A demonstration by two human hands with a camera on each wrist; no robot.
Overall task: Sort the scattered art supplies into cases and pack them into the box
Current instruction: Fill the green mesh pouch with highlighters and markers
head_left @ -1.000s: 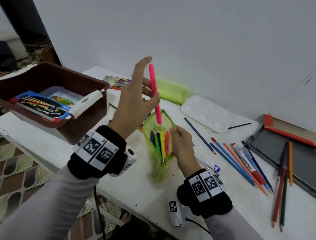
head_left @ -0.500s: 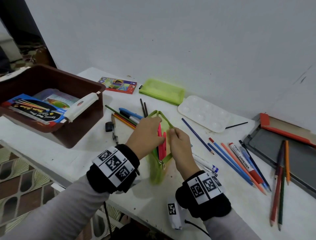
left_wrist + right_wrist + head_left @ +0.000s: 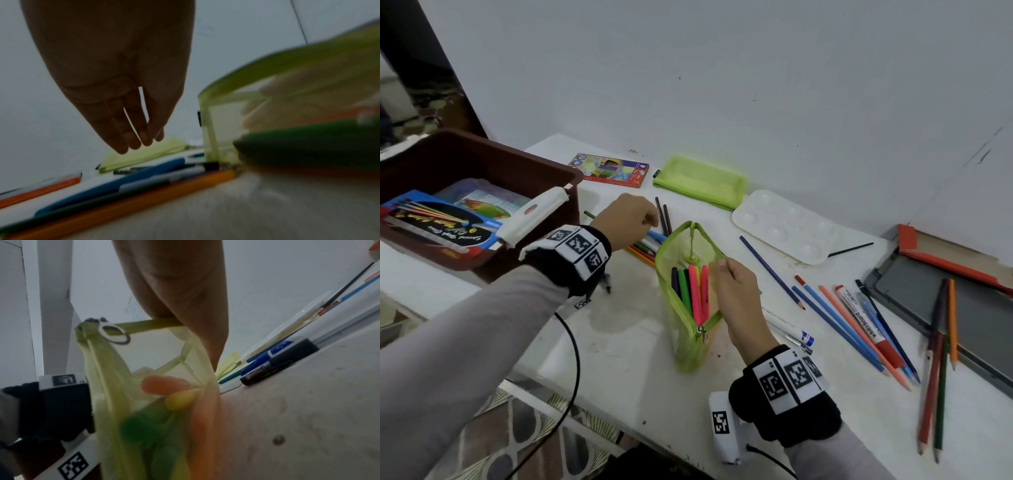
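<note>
1. The green mesh pouch [image 3: 690,308] stands upright and unzipped on the white table [image 3: 619,342]; everything below is placed from it.
2. Inside the pouch stand the markers [image 3: 693,291]: purple, green, yellow and pink, their tips up.
3. The right hand [image 3: 736,294] pinches the pouch's right rim between thumb and fingers, holding the mouth wide.
4. The left hand [image 3: 628,219] hovers just left of and behind the pouch, above a bunch of pens and pencils [image 3: 645,245], fingers relaxed and pointing down, holding nothing.
5. Far left of the pouch sits the brown box [image 3: 482,178], with packets inside.
6. Behind the pouch lies a second, flat green pouch [image 3: 700,181]; the white palette [image 3: 784,226] is behind and to the right.
7. Right of the pouch lie more pencils [image 3: 835,322] and a whiteboard marker [image 3: 866,318].
</note>
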